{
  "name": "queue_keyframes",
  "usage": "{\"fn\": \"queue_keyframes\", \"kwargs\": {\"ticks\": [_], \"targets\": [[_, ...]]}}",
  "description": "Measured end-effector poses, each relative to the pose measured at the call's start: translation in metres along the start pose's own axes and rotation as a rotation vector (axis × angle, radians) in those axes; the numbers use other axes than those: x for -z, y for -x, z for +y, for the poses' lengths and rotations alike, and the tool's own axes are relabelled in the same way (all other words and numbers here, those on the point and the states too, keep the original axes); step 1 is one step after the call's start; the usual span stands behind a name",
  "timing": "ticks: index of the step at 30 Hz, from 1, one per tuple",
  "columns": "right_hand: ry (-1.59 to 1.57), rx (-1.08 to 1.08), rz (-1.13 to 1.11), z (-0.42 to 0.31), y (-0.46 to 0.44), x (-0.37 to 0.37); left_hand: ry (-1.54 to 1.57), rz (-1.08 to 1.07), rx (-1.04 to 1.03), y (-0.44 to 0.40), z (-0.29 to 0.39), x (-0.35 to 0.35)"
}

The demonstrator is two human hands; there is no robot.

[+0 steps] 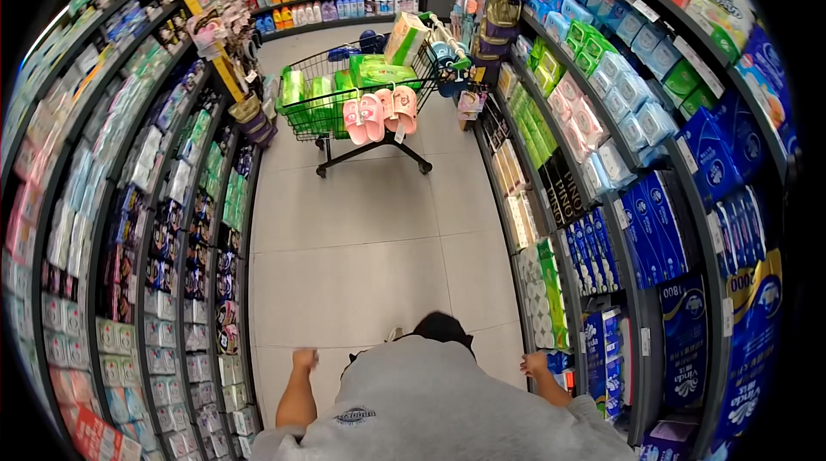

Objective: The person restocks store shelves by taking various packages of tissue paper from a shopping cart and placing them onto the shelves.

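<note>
My left hand (305, 359) hangs low over the floor at my left side, with some blur at the fingers; they look loosely apart and nothing shows in them. On the other side, my right hand (534, 364) is beside the lower right shelves, near tissue packs (604, 358). Its fingers are partly spread and hold nothing I can see. Ahead, apart from both hands, stands a black wire shopping cart (297, 128). Pink slippers (365, 119) and peach slippers (403, 110) hang on its side. Green packs (379, 71) and an upright carton (406, 38) are inside.
Shelves of small packs (163, 237) line the left. Tissue packs, including blue ones (654, 229), fill the right shelves. Bottles (327, 10) stand on the far shelves. Baskets (251, 119) stick out at the left shelf end. Pale floor tiles (370, 276) lie between me and the cart.
</note>
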State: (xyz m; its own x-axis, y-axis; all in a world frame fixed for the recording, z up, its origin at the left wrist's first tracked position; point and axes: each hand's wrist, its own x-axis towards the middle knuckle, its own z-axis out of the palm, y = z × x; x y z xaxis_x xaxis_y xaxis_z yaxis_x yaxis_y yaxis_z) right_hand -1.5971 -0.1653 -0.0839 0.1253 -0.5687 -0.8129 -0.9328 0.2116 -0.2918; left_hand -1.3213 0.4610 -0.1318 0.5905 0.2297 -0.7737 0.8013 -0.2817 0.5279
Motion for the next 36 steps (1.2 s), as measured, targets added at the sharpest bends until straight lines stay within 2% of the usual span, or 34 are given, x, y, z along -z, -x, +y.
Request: {"fn": "queue_keyframes", "kwargs": {"ticks": [1,2,4,6,9,11,13,15,16,17,18,19,20,22,24,26,30,32,33,34,36], "targets": [[-0.053,-0.027,0.0,-0.009,0.001,-0.008,-0.067,-0.085,-0.119,-0.011,0.06,-0.01],[-0.06,-0.037,-0.005,-0.024,0.0,-0.022,-0.048,-0.06,-0.292,0.004,0.127,-0.027],[-0.113,-0.099,-0.118,-0.06,-0.004,-0.052,0.103,-0.187,-0.37,-0.031,0.211,-0.06],[-0.194,-0.084,-0.15,-0.099,-0.024,-0.092,0.06,-0.184,-0.477,-0.022,0.296,-0.095],[-0.309,-0.004,-0.204,-0.201,-0.04,-0.127,0.025,-0.246,-0.527,-0.053,0.367,-0.141],[-0.207,0.133,-0.176,-0.271,-0.067,-0.136,-0.072,-0.296,-0.54,-0.082,0.387,-0.162],[-0.179,0.19,-0.158,-0.348,-0.091,-0.128,-0.263,-0.351,-0.549,-0.147,0.379,-0.169],[-0.114,0.329,-0.105,-0.432,-0.12,-0.12,-0.516,-0.351,-0.198,-0.145,0.411,-0.154],[-0.072,0.418,-0.07,-0.478,-0.137,-0.114,-0.516,-0.339,-0.199,-0.15,0.431,-0.147],[0.062,0.622,0.036,-0.522,-0.158,-0.109,-0.433,-0.27,-0.159,-0.156,0.444,-0.139],[0.098,0.791,0.108,-0.575,-0.158,-0.101,-0.348,-0.204,-0.11,-0.163,0.452,-0.133],[0.031,0.927,0.108,-0.626,-0.144,-0.093,-0.272,-0.129,-0.156,-0.181,0.459,-0.125],[0.069,0.957,0.131,-0.674,-0.14,-0.089,-0.202,-0.056,-0.197,-0.195,0.463,-0.121],[0.042,1.191,0.186,-0.763,-0.135,-0.09,-0.081,-0.03,-0.155,-0.191,0.488,-0.122],[-0.054,1.195,0.113,-0.844,-0.116,-0.096,0.035,0.0,-0.129,-0.195,0.522,-0.128],[-0.104,1.356,0.134,-0.915,-0.074,-0.103,-0.062,-0.062,-0.086,-0.2,0.539,-0.14],[-0.06,1.347,0.153,-1.027,-0.047,-0.13,-0.219,-0.173,-0.072,-0.25,0.574,-0.166],[0.163,1.31,0.29,-1.08,-0.031,-0.138,-0.2,-0.329,-0.192,-0.267,0.605,-0.179],[0.115,1.383,0.376,-1.101,-0.04,-0.148,-0.136,-0.37,-0.215,-0.27,0.626,-0.185],[0.116,1.38,0.385,-1.122,-0.041,-0.153,-0.073,-0.413,-0.236,-0.26,0.657,-0.188],[0.199,1.335,0.54,-1.158,-0.042,-0.167,0.01,-0.48,-0.249,-0.256,0.707,-0.19]]}}
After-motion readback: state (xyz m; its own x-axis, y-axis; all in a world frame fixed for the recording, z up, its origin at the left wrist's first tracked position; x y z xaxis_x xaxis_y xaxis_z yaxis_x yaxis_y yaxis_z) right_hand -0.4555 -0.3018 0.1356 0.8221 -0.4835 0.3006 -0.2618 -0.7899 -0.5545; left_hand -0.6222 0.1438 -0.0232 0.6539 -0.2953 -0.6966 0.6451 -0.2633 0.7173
